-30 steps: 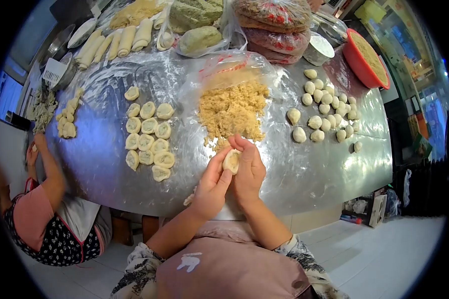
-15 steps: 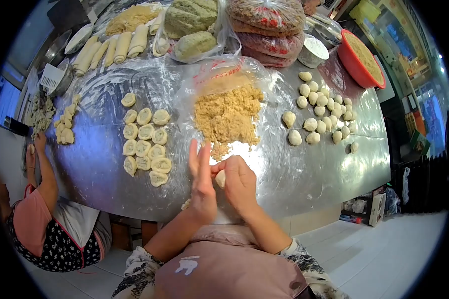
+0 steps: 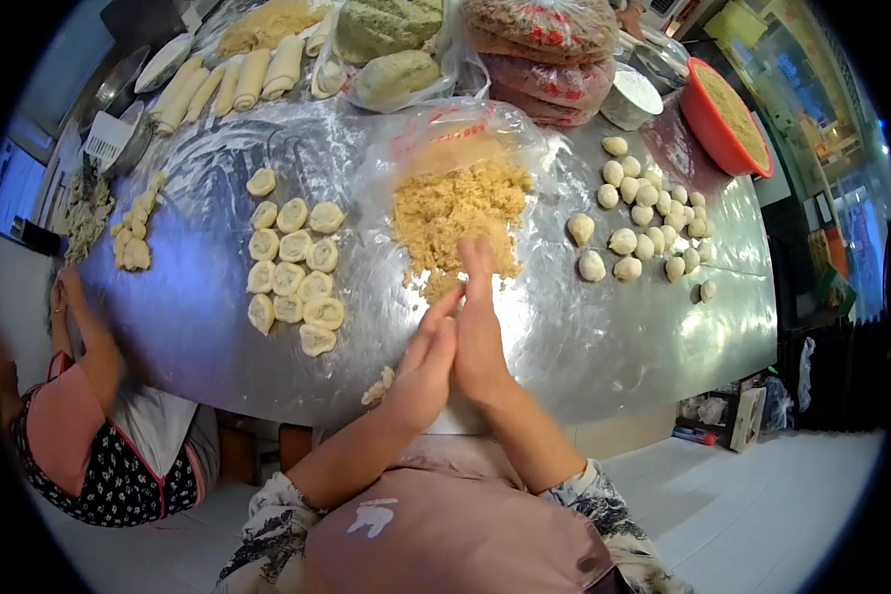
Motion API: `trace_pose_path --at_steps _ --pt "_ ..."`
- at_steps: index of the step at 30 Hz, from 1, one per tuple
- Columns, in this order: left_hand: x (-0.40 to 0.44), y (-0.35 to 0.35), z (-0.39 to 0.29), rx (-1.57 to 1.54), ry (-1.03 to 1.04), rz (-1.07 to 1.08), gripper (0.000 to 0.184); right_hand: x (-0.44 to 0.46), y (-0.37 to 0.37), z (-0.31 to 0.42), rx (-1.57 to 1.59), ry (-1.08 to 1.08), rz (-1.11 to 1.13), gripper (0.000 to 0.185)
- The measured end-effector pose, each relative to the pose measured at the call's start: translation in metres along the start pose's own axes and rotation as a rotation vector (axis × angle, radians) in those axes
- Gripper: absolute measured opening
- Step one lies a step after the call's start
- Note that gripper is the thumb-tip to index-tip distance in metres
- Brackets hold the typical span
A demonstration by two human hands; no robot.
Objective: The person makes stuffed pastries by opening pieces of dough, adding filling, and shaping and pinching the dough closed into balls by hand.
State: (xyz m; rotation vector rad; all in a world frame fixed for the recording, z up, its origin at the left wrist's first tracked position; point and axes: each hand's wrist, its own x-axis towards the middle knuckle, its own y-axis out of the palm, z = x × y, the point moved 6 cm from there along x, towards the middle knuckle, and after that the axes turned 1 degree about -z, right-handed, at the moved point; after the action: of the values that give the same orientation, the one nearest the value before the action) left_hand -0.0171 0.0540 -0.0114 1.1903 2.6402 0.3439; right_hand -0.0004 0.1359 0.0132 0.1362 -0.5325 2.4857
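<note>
My left hand [image 3: 426, 371] and my right hand [image 3: 480, 337] press palm to palm above the near side of the metal table, their fingers straight. The dough ball that showed at my right fingers a moment ago is hidden between the palms. Just beyond my fingertips lies a heap of crumbly yellow filling [image 3: 455, 213], partly under a clear plastic bag [image 3: 465, 124]. Small dough scraps [image 3: 378, 386] sit beside my left wrist.
Rows of flattened dough pieces [image 3: 289, 279] lie to the left, several round dough balls [image 3: 643, 218] to the right. Dough rolls [image 3: 252, 79], bagged green dough [image 3: 396, 79], stacked filling bags [image 3: 554, 59] and a red basin [image 3: 728, 119] stand behind. A co-worker [image 3: 99, 416] is at the left.
My right hand has turned from pinching the dough ball to lying flat against my left palm, hiding the ball. The view has shifted slightly. The co-worker's hands have moved closer together.
</note>
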Motion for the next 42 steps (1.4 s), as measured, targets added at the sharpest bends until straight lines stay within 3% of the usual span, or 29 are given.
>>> trace_pose_path --at_steps 1,3,4,5,7,8,9,12,13,16,17,19,20,22,24,27,30,31,34,35,36,38,40,42 --pt "0.001 0.003 -0.012 -0.055 0.043 -0.132 0.053 -0.002 0.006 0.009 0.126 0.020 0.053 0.056" --pt "0.002 -0.012 -0.011 0.026 0.003 -0.261 0.037 -0.012 0.015 0.008 0.696 0.199 0.064 0.070" --pt "0.001 -0.020 -0.011 0.068 -0.018 -0.329 0.032 -0.012 0.015 0.015 0.800 0.187 0.038 0.073" --pt "0.001 -0.028 -0.009 -0.018 -0.034 -0.485 0.043 -0.013 0.014 0.022 0.904 0.173 0.013 0.076" --pt "0.003 -0.042 -0.007 -0.270 -0.015 -0.468 0.047 -0.017 0.018 0.019 0.725 0.287 -0.081 0.072" --pt "0.005 -0.047 -0.007 -0.397 -0.006 -0.454 0.050 -0.021 0.018 0.010 0.570 0.210 -0.009 0.069" --pt "0.005 -0.048 -0.018 -0.364 -0.030 -0.550 0.052 -0.023 0.017 0.006 0.418 0.126 0.048 0.068" --pt "0.004 -0.054 -0.016 -0.185 0.028 -0.515 0.058 -0.040 0.037 0.001 0.382 0.203 0.183 0.060" --pt "0.004 -0.052 -0.016 -0.062 0.063 -0.422 0.067 -0.042 0.037 0.001 0.305 0.231 0.121 0.046" --pt "0.008 -0.040 -0.024 -0.714 0.097 -0.408 0.074 -0.040 0.026 0.005 0.382 0.339 0.104 0.038" --pt "0.007 -0.040 -0.027 -0.658 0.155 -0.349 0.071 -0.040 0.025 0.002 0.371 0.280 0.113 0.042" --pt "-0.002 -0.044 -0.017 -0.278 0.045 -0.116 0.066 -0.044 0.032 -0.004 0.535 0.401 0.214 0.045" --pt "-0.003 -0.046 -0.011 -0.242 -0.008 -0.121 0.063 -0.048 0.036 -0.006 0.616 0.468 0.266 0.046" --pt "-0.005 -0.049 -0.002 -0.170 -0.114 -0.124 0.059 -0.044 0.034 -0.001 0.404 0.259 0.196 0.048" --pt "0.001 -0.051 0.000 -0.184 0.054 -0.176 0.059 -0.043 0.033 0.008 0.193 0.050 0.124 0.050" --pt "0.002 -0.043 -0.014 -0.556 0.071 -0.193 0.058 -0.041 0.022 0.006 0.213 0.315 0.091 0.050" --pt "0.001 -0.031 -0.018 -0.543 0.017 -0.262 0.057 -0.047 0.024 -0.008 0.493 0.563 0.293 0.047" --pt "-0.006 -0.038 -0.008 -0.330 -0.060 -0.144 0.056 -0.051 0.028 -0.006 0.521 0.629 0.423 0.047" --pt "-0.007 -0.040 0.002 -0.099 0.061 -0.081 0.051 -0.046 0.028 0.008 0.350 0.248 0.170 0.050" --pt "-0.005 -0.040 0.001 -0.071 0.115 -0.112 0.049 -0.044 0.026 0.003 0.097 0.026 0.098 0.049" --pt "-0.002 -0.038 0.000 -0.046 0.170 -0.135 0.047 -0.044 0.024 -0.003 0.246 0.187 0.147 0.048" --pt "0.001 -0.028 -0.019 -0.485 0.067 -0.383 0.044 -0.051 0.017 -0.010 0.547 0.508 0.232 0.046" --pt "0.002 -0.017 -0.018 -0.481 0.010 -0.353 0.044 -0.055 0.018 -0.015 0.453 0.577 0.224 0.044" --pt "-0.002 -0.023 0.012 -0.052 0.048 -0.033 0.046 -0.055 0.021 -0.017 0.368 0.331 0.278 0.040"
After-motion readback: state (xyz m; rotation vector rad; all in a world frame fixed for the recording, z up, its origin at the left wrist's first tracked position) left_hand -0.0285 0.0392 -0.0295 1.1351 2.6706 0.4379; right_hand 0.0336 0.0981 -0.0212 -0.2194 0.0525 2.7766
